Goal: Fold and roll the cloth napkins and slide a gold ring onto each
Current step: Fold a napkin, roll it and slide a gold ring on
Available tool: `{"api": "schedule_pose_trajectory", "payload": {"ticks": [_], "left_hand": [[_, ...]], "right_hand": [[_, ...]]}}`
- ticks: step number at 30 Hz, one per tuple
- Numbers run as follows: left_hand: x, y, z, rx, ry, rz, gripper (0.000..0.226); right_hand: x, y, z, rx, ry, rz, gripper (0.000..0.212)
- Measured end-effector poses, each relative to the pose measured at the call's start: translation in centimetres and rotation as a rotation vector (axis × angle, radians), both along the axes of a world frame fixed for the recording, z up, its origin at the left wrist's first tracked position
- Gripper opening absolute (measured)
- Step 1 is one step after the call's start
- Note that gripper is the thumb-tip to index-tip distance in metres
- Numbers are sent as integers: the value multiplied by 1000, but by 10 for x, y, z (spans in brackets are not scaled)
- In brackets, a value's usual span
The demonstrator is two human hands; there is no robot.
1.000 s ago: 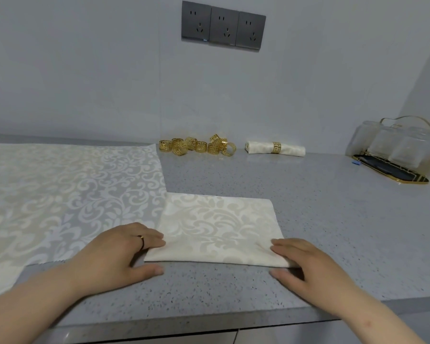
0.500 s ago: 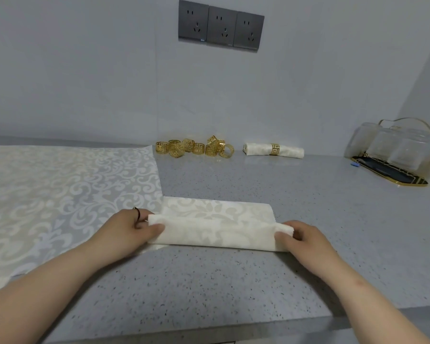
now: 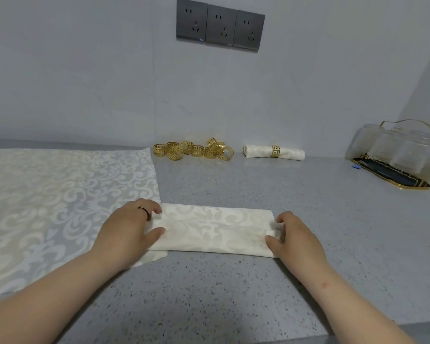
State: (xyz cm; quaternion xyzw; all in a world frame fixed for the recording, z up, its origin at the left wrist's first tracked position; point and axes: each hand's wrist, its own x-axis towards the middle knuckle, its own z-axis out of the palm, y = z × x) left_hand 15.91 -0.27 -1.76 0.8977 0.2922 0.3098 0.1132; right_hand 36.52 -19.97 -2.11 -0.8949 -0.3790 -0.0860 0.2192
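Folding the near half over, you now hold the napkin (image 3: 216, 229) as a narrow band stretched between your fingers. Your left hand (image 3: 132, 227) and right hand (image 3: 293, 237) each pinch an end, thumbs on top. A second ago it lay as a wider rectangle under flat fingers. Rolling looks to be next. The gold rings (image 3: 191, 151) and one finished roll (image 3: 274, 152) lie well beyond your fingertips.
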Motion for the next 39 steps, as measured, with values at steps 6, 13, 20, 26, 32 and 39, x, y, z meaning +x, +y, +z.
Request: {"api": "schedule_pose_trajectory", "payload": {"ticks": [6, 13, 20, 26, 32, 39], "left_hand": [[-8, 12, -4, 240, 253, -381, 59], [-1, 16, -13, 88, 280, -281, 69], [-20, -3, -5, 99, 210, -333, 70], [-58, -31, 0, -224, 146, -387, 56], [-44, -32, 9, -505, 25, -258, 8], [-2, -14, 2, -447, -44, 17, 24]], "right_hand": [[6, -12, 3, -91, -67, 429, 61], [6, -14, 7, -110, 67, 345, 40], [-9, -33, 13, -137, 56, 355, 32], [-24, -71, 16, -29, 334, 373, 26], [-16, -59, 14, 192, 581, 219, 17], [-12, -24, 8, 254, 475, -43, 26]]}}
